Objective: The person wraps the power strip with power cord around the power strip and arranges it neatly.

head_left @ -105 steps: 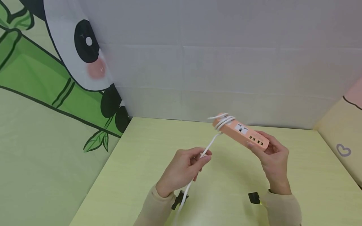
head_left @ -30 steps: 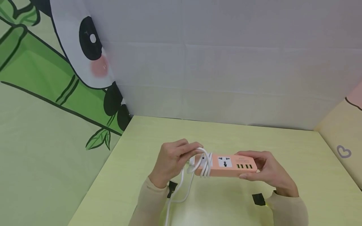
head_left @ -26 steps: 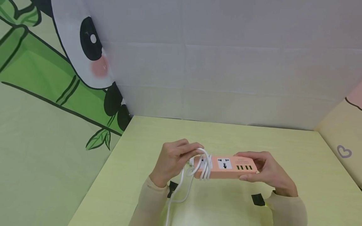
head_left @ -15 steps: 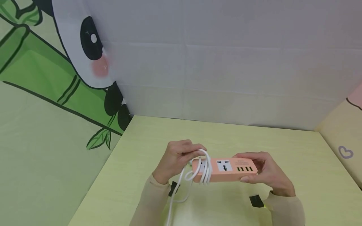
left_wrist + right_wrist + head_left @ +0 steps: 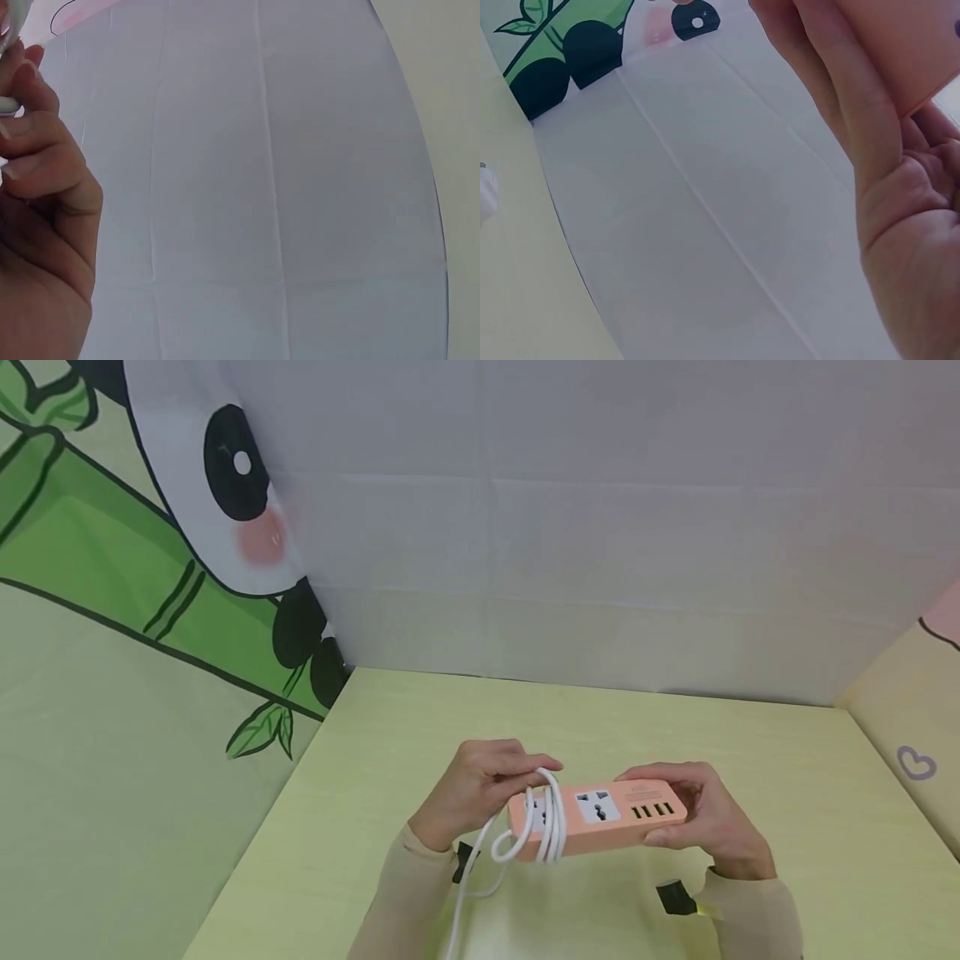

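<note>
An orange power strip (image 5: 600,814) with white sockets and several USB ports is held up over the table. My right hand (image 5: 708,818) grips its right end, thumb below and fingers behind; in the right wrist view the strip's orange underside (image 5: 911,49) lies against that hand. Several turns of white cord (image 5: 553,831) wrap its left part. Beside them my left hand (image 5: 491,785) pinches the cord at the strip's upper edge. A small loop hangs at the left end, and the loose cord runs down out of view. The left wrist view shows only curled fingers (image 5: 45,150) at its edge.
A pale yellow table (image 5: 405,710) lies beneath, with a grey-white backdrop (image 5: 600,543) behind it. A panda-and-bamboo printed sheet (image 5: 112,552) stands at the left. At the right wrist view's left edge a white object (image 5: 486,193) is partly visible.
The strip has come down from a raised tilt to nearly level, nearer me. More cord lies around its left part. Lately my left hand has shifted slightly right and down with the cord.
</note>
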`<state>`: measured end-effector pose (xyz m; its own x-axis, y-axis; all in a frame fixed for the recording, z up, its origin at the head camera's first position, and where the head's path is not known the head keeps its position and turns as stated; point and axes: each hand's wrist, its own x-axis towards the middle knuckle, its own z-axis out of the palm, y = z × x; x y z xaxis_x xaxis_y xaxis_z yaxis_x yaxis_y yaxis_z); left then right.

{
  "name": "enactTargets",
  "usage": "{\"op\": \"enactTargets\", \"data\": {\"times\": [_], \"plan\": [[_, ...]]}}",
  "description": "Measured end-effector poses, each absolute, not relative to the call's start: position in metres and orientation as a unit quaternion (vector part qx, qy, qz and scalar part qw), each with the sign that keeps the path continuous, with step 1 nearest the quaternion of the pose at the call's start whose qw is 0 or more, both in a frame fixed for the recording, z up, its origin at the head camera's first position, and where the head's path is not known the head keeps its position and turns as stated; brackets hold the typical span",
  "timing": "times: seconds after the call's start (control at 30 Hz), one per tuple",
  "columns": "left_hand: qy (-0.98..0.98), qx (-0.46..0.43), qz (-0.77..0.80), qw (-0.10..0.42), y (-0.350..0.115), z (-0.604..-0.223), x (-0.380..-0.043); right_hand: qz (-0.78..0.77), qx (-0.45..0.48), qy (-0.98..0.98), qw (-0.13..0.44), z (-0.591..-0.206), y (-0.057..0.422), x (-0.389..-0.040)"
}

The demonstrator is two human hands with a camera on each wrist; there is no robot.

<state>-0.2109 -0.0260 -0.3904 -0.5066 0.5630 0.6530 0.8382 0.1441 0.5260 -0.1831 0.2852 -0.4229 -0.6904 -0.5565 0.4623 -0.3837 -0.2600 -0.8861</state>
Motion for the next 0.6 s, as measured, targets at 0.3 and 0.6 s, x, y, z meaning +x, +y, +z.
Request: {"op": "enactTargets", "data": {"times": [0.3, 0.6], "plan": [[-0.792, -0.461, -0.369, 0.154, -0.028, -0.380, -0.201, -0.709, -0.398, 0.579, 0.063, -0.425, 0.287, -0.185], [-0.786, -0.488, -0.380, 0.016, -0.034, -0.367, -0.190, -0.719, -0.449, 0.525, 0.072, -0.423, 0.286, -0.191]]}}
